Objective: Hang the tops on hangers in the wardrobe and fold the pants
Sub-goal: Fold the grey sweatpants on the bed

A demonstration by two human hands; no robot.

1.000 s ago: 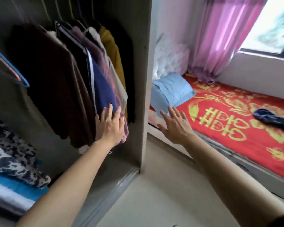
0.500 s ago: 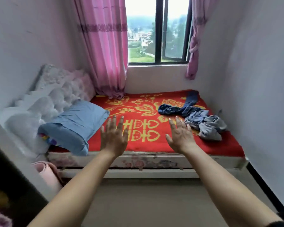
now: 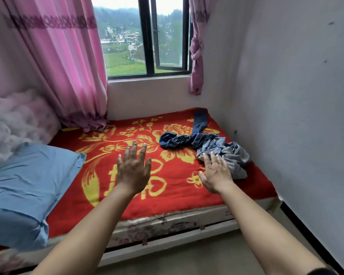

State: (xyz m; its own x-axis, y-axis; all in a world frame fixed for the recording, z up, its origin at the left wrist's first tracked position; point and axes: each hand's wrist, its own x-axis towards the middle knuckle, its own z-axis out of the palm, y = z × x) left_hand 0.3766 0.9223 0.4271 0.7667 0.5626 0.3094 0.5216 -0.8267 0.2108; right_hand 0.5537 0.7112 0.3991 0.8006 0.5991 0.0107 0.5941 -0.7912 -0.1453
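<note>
A heap of clothes lies at the right side of the bed: dark blue pants stretched out toward the window wall, and a crumpled grey-blue garment beside them. My right hand is stretched out with straight fingers, its fingertips at the near edge of the grey-blue garment; it holds nothing. My left hand hovers over the middle of the red blanket with fingers spread and empty. The wardrobe is out of view.
The bed fills the room between a pink curtain on the left and a white wall on the right. A blue pillow lies at the left end. A window is behind the bed.
My view has swung from the wardrobe to the bed and come closer. Both hands have left the hanging clothes and reached forward, the right one up to the clothes heap.
</note>
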